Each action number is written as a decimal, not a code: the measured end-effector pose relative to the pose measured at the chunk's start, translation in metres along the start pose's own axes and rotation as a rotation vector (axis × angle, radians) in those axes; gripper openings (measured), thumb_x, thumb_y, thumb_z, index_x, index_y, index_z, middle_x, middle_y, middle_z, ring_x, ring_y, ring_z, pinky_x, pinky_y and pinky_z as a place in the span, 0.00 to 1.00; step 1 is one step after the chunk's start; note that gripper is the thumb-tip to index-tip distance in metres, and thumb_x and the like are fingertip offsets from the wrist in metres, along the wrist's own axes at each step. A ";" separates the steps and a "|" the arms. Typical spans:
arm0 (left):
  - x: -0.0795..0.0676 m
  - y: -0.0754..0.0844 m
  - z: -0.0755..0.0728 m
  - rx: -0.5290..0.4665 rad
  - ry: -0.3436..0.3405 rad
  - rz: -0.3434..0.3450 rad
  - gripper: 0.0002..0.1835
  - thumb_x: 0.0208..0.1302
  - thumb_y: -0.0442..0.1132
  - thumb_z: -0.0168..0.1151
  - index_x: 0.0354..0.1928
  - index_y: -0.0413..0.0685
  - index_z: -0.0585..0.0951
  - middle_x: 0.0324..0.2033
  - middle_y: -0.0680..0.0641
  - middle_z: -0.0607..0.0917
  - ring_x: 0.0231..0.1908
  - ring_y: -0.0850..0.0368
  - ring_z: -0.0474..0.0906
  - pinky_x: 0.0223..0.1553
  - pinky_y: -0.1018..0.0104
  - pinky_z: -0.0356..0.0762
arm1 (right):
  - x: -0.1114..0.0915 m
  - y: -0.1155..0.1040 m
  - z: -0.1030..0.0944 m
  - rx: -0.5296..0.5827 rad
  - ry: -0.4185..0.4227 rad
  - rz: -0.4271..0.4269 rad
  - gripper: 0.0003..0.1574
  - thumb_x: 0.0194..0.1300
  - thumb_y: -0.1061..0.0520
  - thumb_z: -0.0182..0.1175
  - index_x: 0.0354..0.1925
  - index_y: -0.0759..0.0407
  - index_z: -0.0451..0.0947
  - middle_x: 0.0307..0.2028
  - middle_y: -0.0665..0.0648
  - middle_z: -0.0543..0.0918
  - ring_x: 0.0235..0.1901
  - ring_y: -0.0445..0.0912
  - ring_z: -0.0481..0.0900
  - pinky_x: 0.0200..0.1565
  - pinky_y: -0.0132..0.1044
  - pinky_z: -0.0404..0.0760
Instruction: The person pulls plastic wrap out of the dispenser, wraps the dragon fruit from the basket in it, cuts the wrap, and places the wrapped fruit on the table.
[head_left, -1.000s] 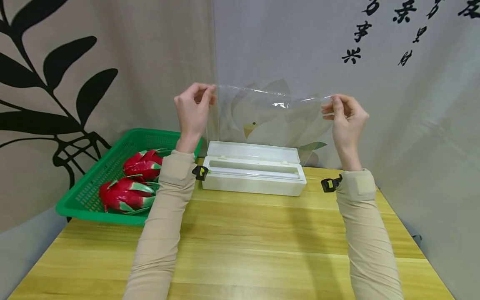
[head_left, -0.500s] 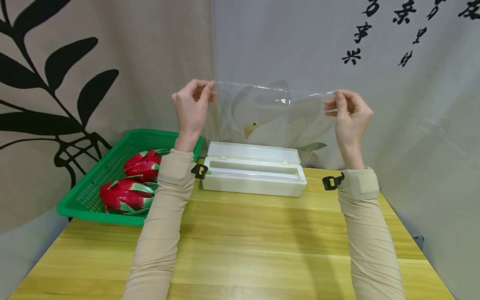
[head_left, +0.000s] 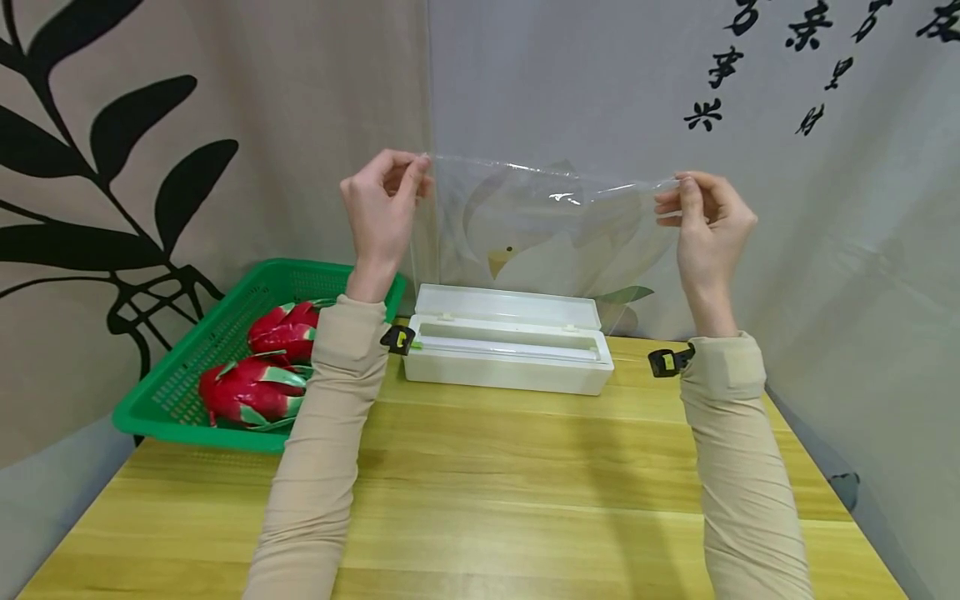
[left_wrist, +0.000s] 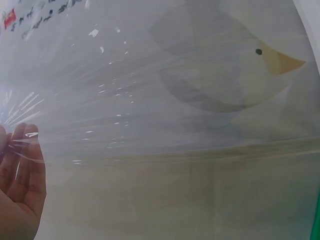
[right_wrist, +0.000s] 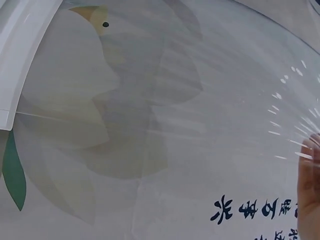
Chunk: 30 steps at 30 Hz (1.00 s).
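Note:
A wide sheet of clear plastic wrap (head_left: 555,196) is stretched between the two hands above the white wrap box (head_left: 510,368). My left hand (head_left: 384,212) pinches one upper corner between thumb and fingers. The other corner is pinched by my right hand (head_left: 711,237). From the hands the film drops toward the box, whose lid (head_left: 517,307) stands open at the back. Creases fan out from the fingers in both wrist views, where the left hand (left_wrist: 22,180) and right hand (right_wrist: 310,190) show only partly at the frame edges.
On the left stands a green plastic basket (head_left: 202,435) with two red dragon fruits (head_left: 251,387) in it, partly behind the left sleeve (head_left: 322,450). A printed curtain (head_left: 570,75) hangs right behind the wooden table (head_left: 510,483).
Both hands have risen a little, lifting the wrap's edge higher. The right hand has also shifted to the right, and the hands are slightly farther apart. Box and basket stay put.

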<state>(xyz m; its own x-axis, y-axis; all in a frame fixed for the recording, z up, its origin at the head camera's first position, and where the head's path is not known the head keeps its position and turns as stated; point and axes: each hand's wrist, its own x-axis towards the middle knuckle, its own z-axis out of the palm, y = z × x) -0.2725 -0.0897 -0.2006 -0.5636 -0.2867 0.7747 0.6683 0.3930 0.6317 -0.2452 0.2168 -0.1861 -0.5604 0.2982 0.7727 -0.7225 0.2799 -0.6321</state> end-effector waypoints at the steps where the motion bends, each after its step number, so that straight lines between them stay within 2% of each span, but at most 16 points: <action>1: 0.000 0.002 0.000 0.000 0.002 0.002 0.16 0.62 0.44 0.62 0.35 0.35 0.84 0.29 0.39 0.88 0.22 0.72 0.78 0.29 0.81 0.76 | 0.000 0.000 0.000 0.006 0.001 -0.001 0.11 0.67 0.60 0.56 0.38 0.67 0.81 0.24 0.42 0.84 0.21 0.35 0.81 0.31 0.24 0.81; 10: -0.006 0.015 -0.007 -0.012 -0.023 0.007 0.15 0.62 0.44 0.62 0.37 0.37 0.84 0.31 0.39 0.88 0.26 0.66 0.81 0.33 0.80 0.78 | 0.001 0.004 -0.008 0.065 0.003 -0.005 0.09 0.66 0.60 0.57 0.37 0.65 0.82 0.24 0.45 0.85 0.22 0.36 0.82 0.30 0.24 0.81; 15: -0.011 0.022 -0.013 -0.041 -0.040 0.001 0.13 0.61 0.43 0.63 0.38 0.38 0.84 0.33 0.39 0.88 0.27 0.69 0.81 0.34 0.79 0.79 | -0.004 0.004 -0.018 0.110 -0.009 -0.017 0.09 0.65 0.61 0.58 0.37 0.66 0.82 0.25 0.47 0.86 0.22 0.37 0.82 0.28 0.24 0.81; 18: -0.015 0.025 -0.018 -0.054 -0.054 -0.011 0.13 0.61 0.42 0.63 0.38 0.37 0.84 0.33 0.38 0.88 0.27 0.71 0.81 0.34 0.79 0.80 | -0.010 -0.001 -0.025 0.093 -0.032 -0.031 0.09 0.65 0.62 0.57 0.38 0.67 0.82 0.25 0.46 0.86 0.23 0.37 0.82 0.29 0.24 0.81; 24: -0.020 0.032 -0.027 -0.059 -0.114 -0.028 0.13 0.61 0.41 0.63 0.38 0.36 0.84 0.33 0.37 0.88 0.27 0.74 0.81 0.33 0.79 0.80 | -0.017 -0.001 -0.040 0.046 -0.074 -0.092 0.11 0.66 0.62 0.56 0.39 0.68 0.82 0.26 0.46 0.87 0.23 0.37 0.83 0.30 0.26 0.82; 30: -0.026 0.040 -0.037 -0.057 -0.172 -0.043 0.12 0.61 0.40 0.63 0.38 0.36 0.84 0.33 0.39 0.88 0.27 0.73 0.82 0.34 0.78 0.80 | -0.025 -0.003 -0.053 0.144 -0.123 -0.115 0.12 0.65 0.64 0.57 0.38 0.76 0.80 0.26 0.50 0.87 0.23 0.40 0.84 0.30 0.29 0.83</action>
<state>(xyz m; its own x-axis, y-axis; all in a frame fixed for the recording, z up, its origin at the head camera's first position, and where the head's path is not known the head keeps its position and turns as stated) -0.2134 -0.0990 -0.1945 -0.6640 -0.1465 0.7332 0.6654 0.3317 0.6688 -0.2075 0.2571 -0.2069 -0.5100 0.1564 0.8458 -0.8297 0.1702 -0.5317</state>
